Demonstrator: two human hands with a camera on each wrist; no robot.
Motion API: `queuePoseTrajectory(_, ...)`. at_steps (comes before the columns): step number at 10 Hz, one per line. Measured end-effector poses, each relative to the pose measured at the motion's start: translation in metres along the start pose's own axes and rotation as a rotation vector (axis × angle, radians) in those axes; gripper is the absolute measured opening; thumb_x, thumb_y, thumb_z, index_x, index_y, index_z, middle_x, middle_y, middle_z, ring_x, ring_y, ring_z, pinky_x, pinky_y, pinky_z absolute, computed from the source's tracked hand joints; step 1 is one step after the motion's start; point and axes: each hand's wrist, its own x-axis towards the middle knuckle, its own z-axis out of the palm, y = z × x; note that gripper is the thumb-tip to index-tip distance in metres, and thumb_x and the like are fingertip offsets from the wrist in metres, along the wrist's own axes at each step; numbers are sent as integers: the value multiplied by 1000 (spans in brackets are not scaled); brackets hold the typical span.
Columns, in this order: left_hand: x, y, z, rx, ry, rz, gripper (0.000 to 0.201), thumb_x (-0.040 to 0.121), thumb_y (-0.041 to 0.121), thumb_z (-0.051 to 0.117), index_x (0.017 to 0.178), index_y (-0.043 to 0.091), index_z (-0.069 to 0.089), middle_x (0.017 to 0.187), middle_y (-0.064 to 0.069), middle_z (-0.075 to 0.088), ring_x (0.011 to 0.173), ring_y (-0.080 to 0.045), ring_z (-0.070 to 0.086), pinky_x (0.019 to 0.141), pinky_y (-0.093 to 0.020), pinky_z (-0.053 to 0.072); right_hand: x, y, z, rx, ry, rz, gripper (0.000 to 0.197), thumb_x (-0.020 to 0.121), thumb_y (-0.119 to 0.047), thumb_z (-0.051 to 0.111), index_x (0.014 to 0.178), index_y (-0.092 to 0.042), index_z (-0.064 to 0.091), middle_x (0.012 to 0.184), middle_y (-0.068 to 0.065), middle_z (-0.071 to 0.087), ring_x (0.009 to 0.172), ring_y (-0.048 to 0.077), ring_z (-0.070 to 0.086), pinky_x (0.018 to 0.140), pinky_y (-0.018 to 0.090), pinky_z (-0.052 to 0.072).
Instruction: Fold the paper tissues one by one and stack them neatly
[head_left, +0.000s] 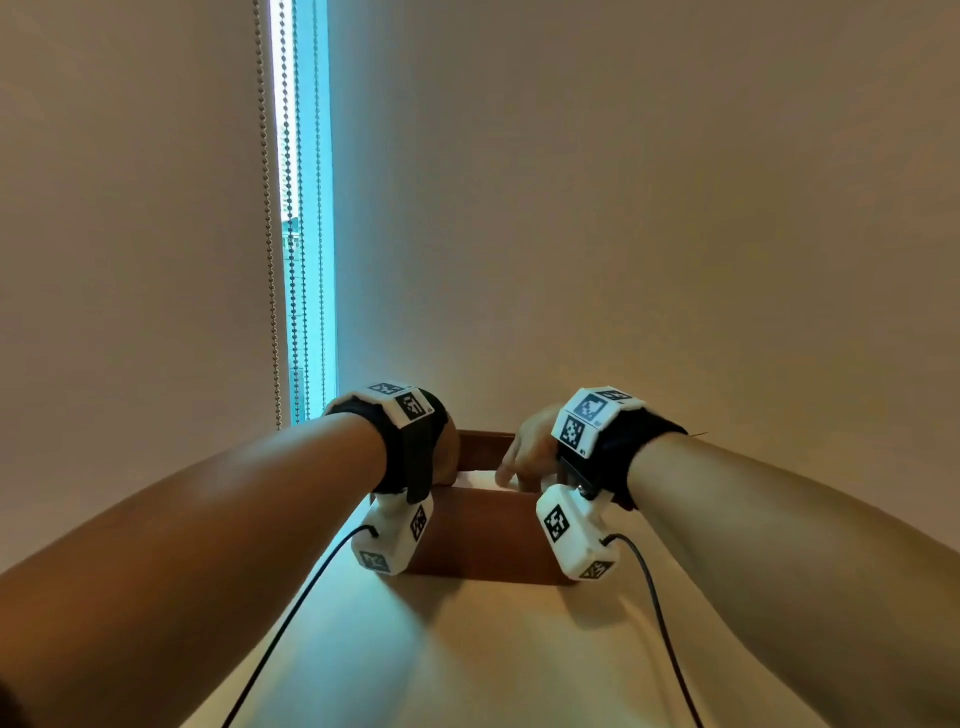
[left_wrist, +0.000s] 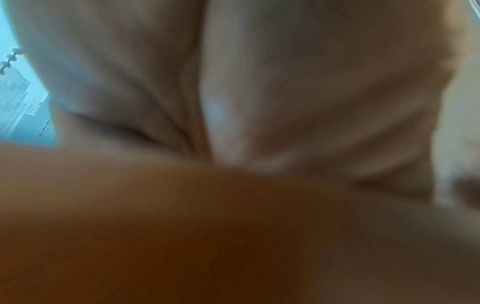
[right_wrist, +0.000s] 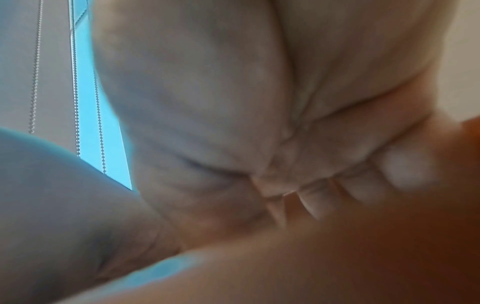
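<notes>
A brown wooden tissue box stands at the far end of the table against the wall. A strip of white tissue shows at its top, between my hands. My left hand rests on the box's left top edge; its fingers are hidden, and the left wrist view shows only a blurred palm over the brown box. My right hand reaches down onto the box's top right, fingers curled and tips pinched at the tissue. In the right wrist view the curled fingertips fold toward the palm.
The pale table runs toward me from the box, with two black cables trailing from the wrist cameras. A plain wall rises right behind the box. At the left are a window strip and hanging bead chains.
</notes>
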Motion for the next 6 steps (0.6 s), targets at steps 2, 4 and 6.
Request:
queuePoseTrajectory(2,18,-3,8,24,-51,-40,57,87,31,64,141,32,46,142,6,50,127,-19,50,108,-42,41,-8,1,7,-150,0,-17,42,90,-27,53,131,-28,63,134,1,62,111,21,64,98,40,53)
queuePoseTrajectory(4,4,-2,12,-246,29,-44,44,93,18,59,137,19,51,133,-1,58,121,-26,55,105,-35,43,-19,-3,5,-193,-10,-27,47,85,-26,53,132,-25,62,137,2,60,117,23,61,101,41,50)
queuePoseTrajectory(6,-33,-11,-6,-425,302,-35,34,89,15,65,122,9,65,122,-6,66,111,-21,63,72,-17,51,-50,18,-12,115,207,-139,45,83,-7,72,128,-9,65,100,1,70,50,-1,52,47,10,45)
